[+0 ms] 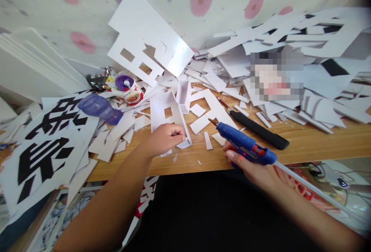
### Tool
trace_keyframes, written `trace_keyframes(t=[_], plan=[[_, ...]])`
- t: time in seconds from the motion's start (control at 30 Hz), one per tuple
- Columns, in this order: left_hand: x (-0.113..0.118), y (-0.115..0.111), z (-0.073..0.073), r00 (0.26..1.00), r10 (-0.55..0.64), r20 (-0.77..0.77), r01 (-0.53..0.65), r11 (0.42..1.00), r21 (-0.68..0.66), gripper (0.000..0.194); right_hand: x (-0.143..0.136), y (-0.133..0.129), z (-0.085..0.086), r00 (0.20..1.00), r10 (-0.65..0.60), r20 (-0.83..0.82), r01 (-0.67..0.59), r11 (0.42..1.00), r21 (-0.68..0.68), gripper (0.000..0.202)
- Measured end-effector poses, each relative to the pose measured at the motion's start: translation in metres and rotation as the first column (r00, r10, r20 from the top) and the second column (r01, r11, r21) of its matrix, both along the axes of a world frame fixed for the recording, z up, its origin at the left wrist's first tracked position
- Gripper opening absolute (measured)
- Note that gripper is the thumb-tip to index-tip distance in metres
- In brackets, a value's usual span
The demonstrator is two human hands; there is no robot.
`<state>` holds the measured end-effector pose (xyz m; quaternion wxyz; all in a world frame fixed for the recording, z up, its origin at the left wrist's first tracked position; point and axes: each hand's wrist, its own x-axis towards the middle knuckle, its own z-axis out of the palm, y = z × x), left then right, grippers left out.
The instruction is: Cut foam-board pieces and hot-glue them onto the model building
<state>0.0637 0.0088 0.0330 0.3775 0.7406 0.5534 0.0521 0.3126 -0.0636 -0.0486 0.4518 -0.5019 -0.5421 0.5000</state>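
In my right hand (239, 158) is a blue hot glue gun (243, 140), its nozzle pointing up and left above the table and a long clear glue stick (307, 186) sticking out behind. My left hand (166, 138) is closed, with thumb and fingertips pinched at the near right edge of a white foam board piece (159, 107). This piece has a square cut-out and raised walls along its side. Behind it stands a small white box-like part (183, 94). A flat cut frame (213, 107) of the same board lies to the right.
A black-handled cutter (257, 128) lies beyond the glue gun. White offcuts (228, 62) pile up at the back and right. On the left are a purple bottle (100, 108), a food tub (131, 93) and black-lettered sheets (49, 147). The wooden table's front edge (116, 172) is near me.
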Motion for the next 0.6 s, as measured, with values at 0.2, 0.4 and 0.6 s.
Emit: trace_keyframes(t=[0.2, 0.4, 0.6], plan=[[-0.002, 0.0, -0.001, 1.0, -0.002, -0.017, 0.002, 1.0, -0.014, 0.021, -0.001, 0.001, 0.001, 0.999, -0.033, -0.009, 0.033, 0.999, -0.014, 0.03], [-0.001, 0.0, 0.0, 1.0, -0.017, -0.014, 0.017, 1.0, 0.001, 0.021, 0.0, 0.001, -0.005, 1.0, -0.028, -0.014, 0.028, 0.999, -0.015, 0.03], [-0.001, 0.0, -0.002, 1.0, -0.019, -0.002, 0.019, 1.0, 0.005, 0.021, -0.031, 0.002, -0.001, 0.916, -0.064, -0.396, -0.047, 0.963, -0.264, 0.039]])
